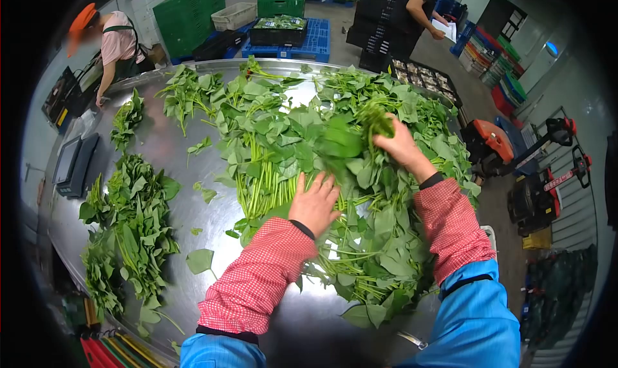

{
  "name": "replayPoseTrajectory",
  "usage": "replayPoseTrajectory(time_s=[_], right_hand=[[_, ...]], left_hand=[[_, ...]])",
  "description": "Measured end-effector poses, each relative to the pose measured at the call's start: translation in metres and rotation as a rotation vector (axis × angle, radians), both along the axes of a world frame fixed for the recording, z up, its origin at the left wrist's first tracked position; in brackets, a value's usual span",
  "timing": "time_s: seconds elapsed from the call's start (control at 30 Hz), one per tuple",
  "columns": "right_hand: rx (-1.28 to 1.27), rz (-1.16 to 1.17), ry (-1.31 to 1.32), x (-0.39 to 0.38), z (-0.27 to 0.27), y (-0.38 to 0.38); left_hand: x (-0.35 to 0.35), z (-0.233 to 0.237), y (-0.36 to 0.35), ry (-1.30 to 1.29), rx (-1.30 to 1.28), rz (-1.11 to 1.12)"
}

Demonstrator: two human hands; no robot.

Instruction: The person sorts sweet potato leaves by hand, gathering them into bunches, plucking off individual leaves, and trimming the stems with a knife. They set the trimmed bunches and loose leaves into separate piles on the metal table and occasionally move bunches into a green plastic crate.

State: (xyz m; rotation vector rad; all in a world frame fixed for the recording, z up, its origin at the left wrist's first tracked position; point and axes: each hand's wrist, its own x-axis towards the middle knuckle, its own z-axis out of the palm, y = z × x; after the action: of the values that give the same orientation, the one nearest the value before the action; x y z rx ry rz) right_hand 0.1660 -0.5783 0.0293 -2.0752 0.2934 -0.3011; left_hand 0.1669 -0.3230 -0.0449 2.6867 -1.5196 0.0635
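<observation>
A wide pile of leafy greens, with long pale-green stems and broad leaves, is spread over a metal table. My left hand rests on the stems in the middle of the pile, fingers spread. Raised over the right part of the pile, my right hand grips a bunch of greens by its stems. The leaves of that bunch are partly blurred by motion. More greens lie in a long heap along the table's left side.
A dark scale stands at the left edge. Beyond the table are a co-worker in an orange cap, green crates, a blue pallet and another person holding paper. Pallet jacks stand at right.
</observation>
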Motion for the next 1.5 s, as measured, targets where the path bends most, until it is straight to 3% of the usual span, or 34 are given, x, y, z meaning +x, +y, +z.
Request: replayPoseTrajectory(time_s=[0.17, 0.3, 0.37, 0.43, 0.47, 0.5, 0.57, 0.63, 0.7, 0.8, 0.83, 0.97, 1.17, 1.3, 1.5], right_hand=[[0.490, -0.230, -0.258, -0.031, 0.028, -0.045], [0.521, -0.202, -0.364, -0.080, 0.080, -0.053], [0.288, -0.196, -0.339, -0.113, 0.116, -0.014], [0.062, -0.079, -0.130, -0.144, 0.120, 0.006], [-0.260, -0.098, -0.122, -0.157, 0.111, 0.028], [-0.296, 0.054, -0.012, -0.166, 0.115, 0.059], [-0.591, 0.111, 0.028, -0.187, 0.095, 0.112], [-0.640, 0.209, 0.109, -0.200, 0.061, 0.145], [-0.530, 0.353, 0.165, -0.206, 0.057, 0.155], [-0.539, 0.548, 0.067, -0.212, 0.056, 0.142], [-0.638, 0.471, 0.064, -0.208, 0.057, 0.132], [-1.011, 0.247, 0.134, -0.153, 0.044, 0.063], [-1.606, 0.201, 0.233, -0.072, -0.058, 0.023], [-1.430, 0.222, 0.515, -0.040, -0.069, 0.023], [-1.356, 0.278, 0.211, -0.063, -0.033, 0.009]], left_hand=[[0.003, -0.020, 0.009, -0.024, -0.053, 0.026], [-0.003, 0.003, 0.004, 0.166, -0.110, 0.083], [-0.018, 0.036, 0.007, 0.442, -0.411, 0.059], [-0.048, 0.070, 0.009, 0.654, -0.771, -0.025], [-0.065, 0.075, 0.007, 0.911, -0.876, -0.081], [-0.084, 0.080, 0.006, 1.173, -0.971, -0.134], [-0.120, 0.077, 0.006, 1.510, -1.117, -0.102], [-0.147, 0.049, 0.009, 1.763, -1.292, -0.019], [-0.161, 0.043, 0.028, 1.898, -1.320, 0.178], [-0.167, 0.029, 0.056, 2.135, -1.347, 0.416], [-0.165, 0.026, 0.061, 2.220, -1.356, 0.481], [-0.156, 0.016, 0.082, 2.250, -1.321, 0.497], [-0.174, 0.002, 0.091, 2.219, -1.118, 0.470], [-0.178, -0.015, 0.094, 2.253, -1.016, 0.527], [-0.179, -0.016, 0.098, 2.247, -1.029, 0.587]])
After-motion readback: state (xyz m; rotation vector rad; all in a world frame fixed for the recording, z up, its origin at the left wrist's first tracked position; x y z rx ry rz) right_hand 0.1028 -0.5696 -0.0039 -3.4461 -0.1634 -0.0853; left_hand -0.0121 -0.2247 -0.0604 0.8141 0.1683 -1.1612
